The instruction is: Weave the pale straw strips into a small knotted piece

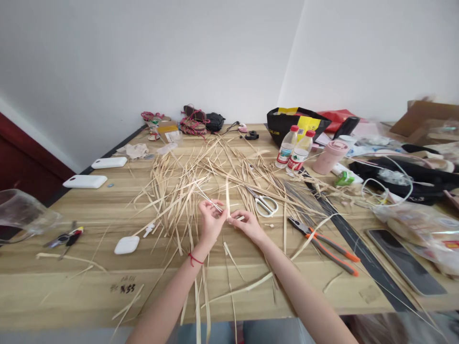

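My left hand (pixel 212 220) is closed, its fingertips pinched at the lower end of a pale flat straw strip (pixel 227 191) that stands up between the hands. A thin, shiny, rod-like piece (pixel 208 197) also lies in its fingers and points up to the left; its exact kind is unclear. Thumb and fingers of my right hand (pixel 248 225) are pinched at the same low end of the strip. Beyond both hands spreads a loose pile of straw strips (pixel 179 177). White-handled scissors (pixel 266 205) lie just past my right hand.
Orange-handled pliers (pixel 332 246) and a phone (pixel 405 260) lie on the right. Two bottles (pixel 286 147), a pink cup (pixel 330 156) and a black bag (pixel 287 122) stand behind. A white earphone case (pixel 126 245) and keys (pixel 68 237) are at left.
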Motion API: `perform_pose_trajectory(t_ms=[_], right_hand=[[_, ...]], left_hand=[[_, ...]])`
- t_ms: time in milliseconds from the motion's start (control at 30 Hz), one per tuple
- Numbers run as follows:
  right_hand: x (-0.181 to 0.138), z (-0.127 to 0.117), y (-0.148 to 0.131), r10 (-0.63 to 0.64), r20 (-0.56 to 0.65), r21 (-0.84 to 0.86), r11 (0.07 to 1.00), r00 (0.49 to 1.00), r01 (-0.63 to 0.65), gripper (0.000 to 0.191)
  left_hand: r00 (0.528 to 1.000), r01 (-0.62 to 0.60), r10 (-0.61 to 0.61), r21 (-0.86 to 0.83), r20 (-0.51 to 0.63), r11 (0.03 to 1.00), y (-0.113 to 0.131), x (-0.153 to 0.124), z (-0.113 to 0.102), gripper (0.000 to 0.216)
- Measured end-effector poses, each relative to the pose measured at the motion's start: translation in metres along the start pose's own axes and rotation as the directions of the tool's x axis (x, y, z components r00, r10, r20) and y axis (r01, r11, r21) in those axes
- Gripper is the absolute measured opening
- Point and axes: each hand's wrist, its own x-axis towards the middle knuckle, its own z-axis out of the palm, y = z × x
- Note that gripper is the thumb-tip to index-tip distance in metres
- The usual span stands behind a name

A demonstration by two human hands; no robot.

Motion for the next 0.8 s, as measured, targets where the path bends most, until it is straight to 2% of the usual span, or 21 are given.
perform_pose_trajectory(t_ms=[100, 233, 333, 433, 500, 600, 700, 800], right_hand=[[-0.001, 0.000, -0.002, -0.003, 0.008, -0.008, 1.000, 1.000, 0.003, 0.024], [-0.002, -0.001, -0.003, 0.001, -0.003, 0.025, 1.000, 1.000, -0.001, 0.024], [-0.003, 0.000, -0.004, 0.019, 0.019, 0.073, 0.997, 1.000, -0.020, 0.024], [-0.004, 0.000, -0.006, 0.040, 0.066, 0.150, 0.987, 0.997, -0.050, 0.022], [-0.004, 0.001, -0.008, 0.055, 0.095, 0.202, 0.977, 0.994, -0.074, 0.022], [-0.004, 0.001, -0.010, 0.080, 0.138, 0.256, 0.960, 0.987, -0.113, 0.023], [-0.005, 0.002, -0.011, 0.089, 0.149, 0.274, 0.953, 0.985, -0.128, 0.025], [-0.004, 0.001, -0.011, 0.083, 0.128, 0.283, 0.952, 0.988, -0.117, 0.025]], left_hand=[[0.997, 0.044, -0.049, -0.078, -0.066, 0.996, -0.005, 0.003, -0.002, 0.050], [0.972, 0.219, -0.232, -0.230, -0.032, 0.948, -0.013, 0.009, -0.005, 0.049], [0.908, 0.418, -0.380, -0.342, 0.175, 0.842, -0.015, 0.012, -0.008, 0.033], [0.830, 0.540, -0.398, -0.382, 0.392, 0.750, -0.012, 0.014, -0.012, 0.017], [0.811, 0.558, -0.382, -0.388, 0.444, 0.734, -0.010, 0.014, -0.014, 0.012], [0.808, 0.554, -0.383, -0.357, 0.448, 0.752, -0.007, 0.015, -0.017, 0.011], [0.818, 0.544, -0.394, -0.341, 0.418, 0.767, -0.007, 0.015, -0.018, 0.015], [0.855, 0.507, -0.382, -0.407, 0.351, 0.760, -0.008, 0.016, -0.018, 0.018]])
